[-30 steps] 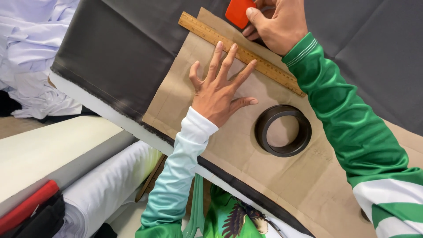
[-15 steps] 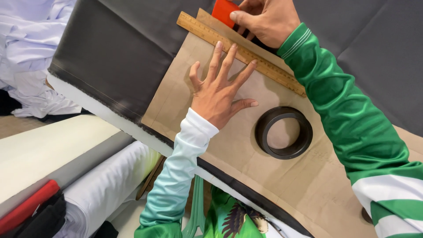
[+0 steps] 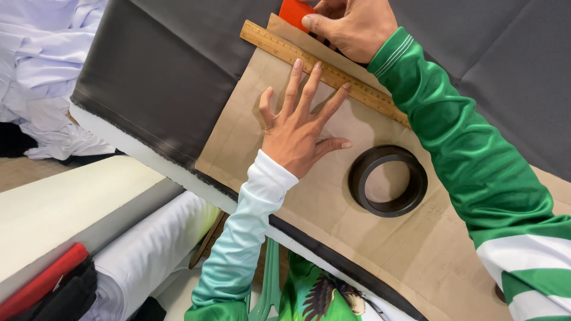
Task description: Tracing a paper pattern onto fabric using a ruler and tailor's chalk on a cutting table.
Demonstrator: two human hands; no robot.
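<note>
My left hand (image 3: pixel 302 122) lies flat with fingers spread on a brown paper pattern (image 3: pixel 380 244), its fingertips pressing against a wooden ruler (image 3: pixel 279 46) that runs along the paper's far edge. My right hand (image 3: pixel 352 25) is closed on a small red flat piece (image 3: pixel 293 12) just beyond the ruler, at the paper's upper corner. The paper rests on dark grey fabric (image 3: pixel 160 77) spread over the table.
A black ring (image 3: pixel 388 181) sits on the paper, right of my left hand. White cloth (image 3: pixel 35 65) is piled at the far left. Rolls of white fabric (image 3: pixel 143 255) and red fabric (image 3: pixel 41 282) lie below the table's edge.
My right hand with the red piece has slid left along the ruler toward the paper's corner. My left hand has stayed pressed on the paper.
</note>
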